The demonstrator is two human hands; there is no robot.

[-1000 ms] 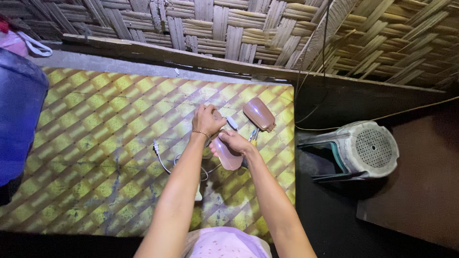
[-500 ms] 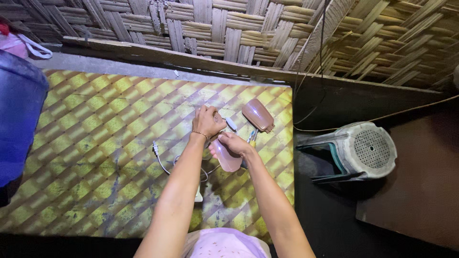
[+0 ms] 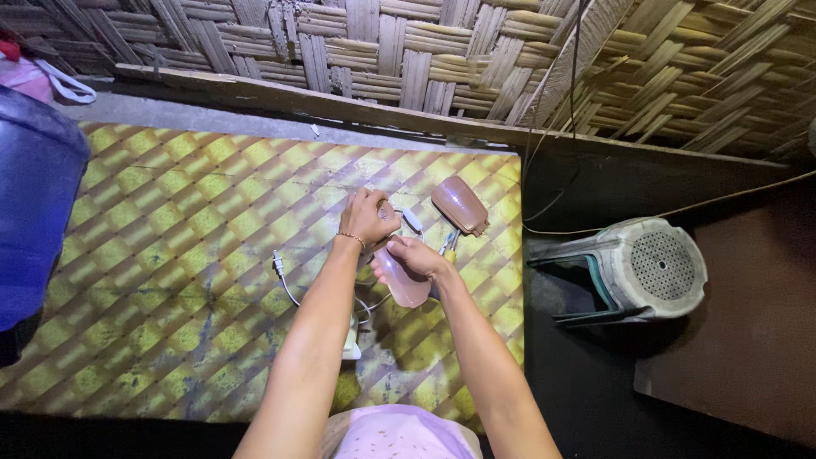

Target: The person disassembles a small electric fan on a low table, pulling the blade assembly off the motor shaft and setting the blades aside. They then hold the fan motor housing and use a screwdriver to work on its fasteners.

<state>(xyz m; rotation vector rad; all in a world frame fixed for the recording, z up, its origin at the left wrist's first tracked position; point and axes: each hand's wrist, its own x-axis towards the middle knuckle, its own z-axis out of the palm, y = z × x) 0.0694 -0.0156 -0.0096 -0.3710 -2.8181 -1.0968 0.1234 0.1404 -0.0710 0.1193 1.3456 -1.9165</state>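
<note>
My left hand [image 3: 367,217] is closed over a small pinkish part of a device on the yellow-green checkered mat [image 3: 170,255]. Just below it, touching it, my right hand [image 3: 418,257] grips a pink oval shell piece [image 3: 405,285] that rests on the mat. A second pink-brown oval shell [image 3: 459,204] lies tilted just right of my hands. Between the two shells lies a thin tool with a yellow handle [image 3: 447,246]. A white cord with a plug [image 3: 277,263] runs left from under my hands.
A large blue container [image 3: 34,221] stands at the left edge, with a pink bag [image 3: 34,78] behind it. A grey plastic stool [image 3: 637,272] lies on its side on the dark floor to the right. A woven bamboo wall [image 3: 425,42] and hanging cables [image 3: 552,170] close the far side.
</note>
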